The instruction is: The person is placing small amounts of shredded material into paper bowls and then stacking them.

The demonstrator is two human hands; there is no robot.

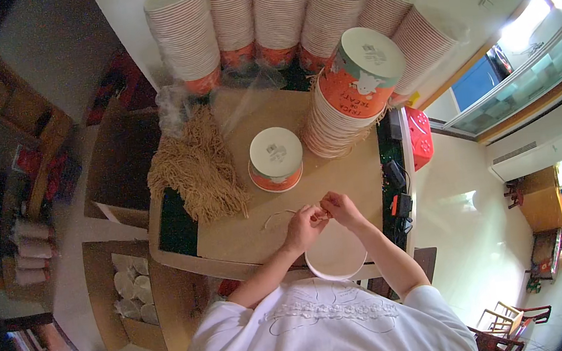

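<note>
An upright paper bucket (336, 257), its pale inside facing up, stands at the table's near edge against my white shirt. Over its far rim my left hand (305, 226) and my right hand (339, 208) meet, fingertips pinched close together. A thin tan cord (278, 215) loops out from my left fingers onto the cardboard; its end between the two hands is too small to make out fully. Beyond them, an orange and green paper bucket (276, 150) sits upside down. To the left lies a big heap of tan cords (205, 166).
A tall stack of upturned buckets (348, 100) with cords stands at the right. Several wrapped bucket stacks (231, 13) line the back. Black adapters (399, 190) and a red plastic stool (418, 135) are along the right edge. An opened carton (107, 310) is on the floor at left.
</note>
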